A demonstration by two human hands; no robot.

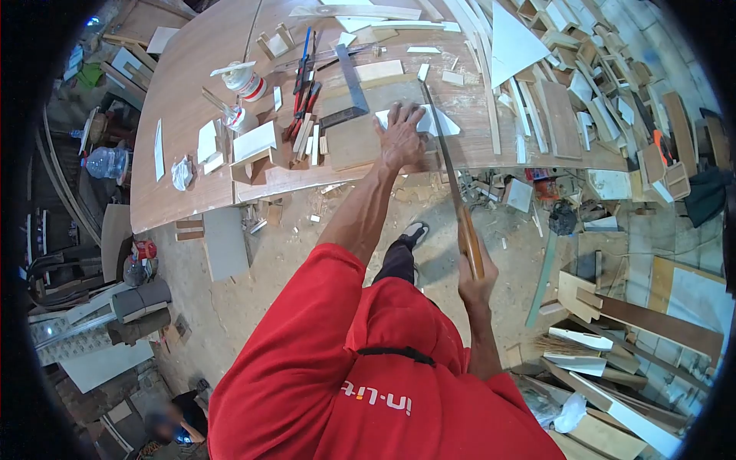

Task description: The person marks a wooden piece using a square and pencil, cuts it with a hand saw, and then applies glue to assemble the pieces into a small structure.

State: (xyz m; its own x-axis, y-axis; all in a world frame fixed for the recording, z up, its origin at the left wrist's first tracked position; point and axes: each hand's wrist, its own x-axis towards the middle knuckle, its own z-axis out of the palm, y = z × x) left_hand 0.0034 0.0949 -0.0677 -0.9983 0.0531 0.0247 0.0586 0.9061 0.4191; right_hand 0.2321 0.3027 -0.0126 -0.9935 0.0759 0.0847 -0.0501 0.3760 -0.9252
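My left hand [402, 138] lies with its fingers spread on a white-faced board piece [438, 123] at the front edge of the wooden table. My right hand [477, 282] is wrapped round the wooden handle of a hand saw [445, 153]. The saw's blade runs forward from the handle across the white piece, just right of my left hand. Left of that hand, a metal try square [353, 84] rests on brown boards [349, 142].
Red-handled tools [307, 107], small wood strips, a white tub [247, 82] and a glue bottle [241, 119] stand on the table's left. Offcuts [557, 115] crowd its right end. Boards [659, 318] lean at the lower right. A person [184, 422] is at the lower left.
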